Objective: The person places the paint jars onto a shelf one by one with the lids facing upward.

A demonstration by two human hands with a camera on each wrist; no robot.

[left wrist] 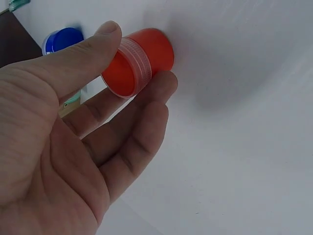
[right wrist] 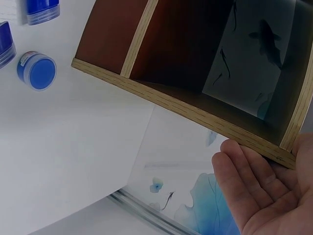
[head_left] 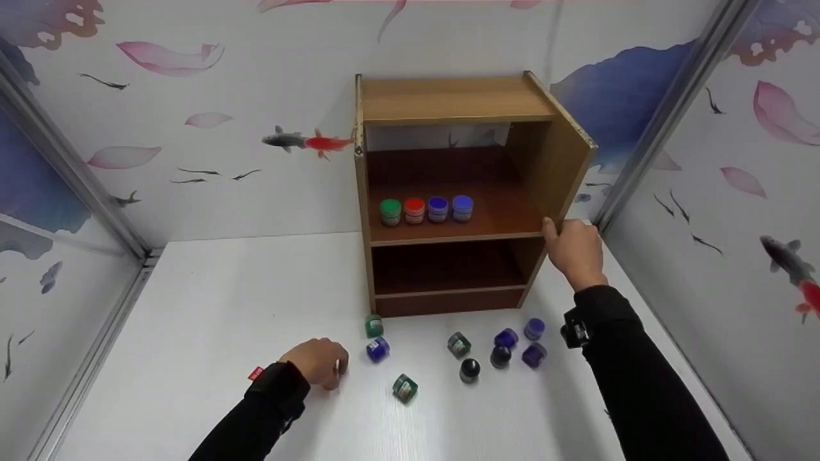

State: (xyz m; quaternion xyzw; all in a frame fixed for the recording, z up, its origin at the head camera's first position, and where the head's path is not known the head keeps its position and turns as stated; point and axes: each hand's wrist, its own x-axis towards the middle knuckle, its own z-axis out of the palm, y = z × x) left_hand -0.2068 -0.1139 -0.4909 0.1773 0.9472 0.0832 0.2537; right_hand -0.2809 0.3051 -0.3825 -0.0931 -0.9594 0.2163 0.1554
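1. Left hand (head_left: 317, 363): thumb and fingers pinch a red jar (left wrist: 161, 49) over the white table (head_left: 211, 307); red colour fills its body and shows through a clear, ridged end. Whether it touches the tabletop, I cannot tell.
2. Beyond that hand, a green jar (head_left: 374, 325) sits by the cabinet's left foot, a blue jar (head_left: 378, 349) just before it.
3. Wooden cabinet (head_left: 458, 99): its upper compartment holds a row of four jars (head_left: 414, 211): green, red, dark blue, lighter blue.
4. Black jars (head_left: 469, 370) and purple-blue jars (head_left: 534, 329) stand or lie in front.
5. Right hand (head_left: 576, 253): thumb at the right panel's front edge, fingers together outside, gripping it.
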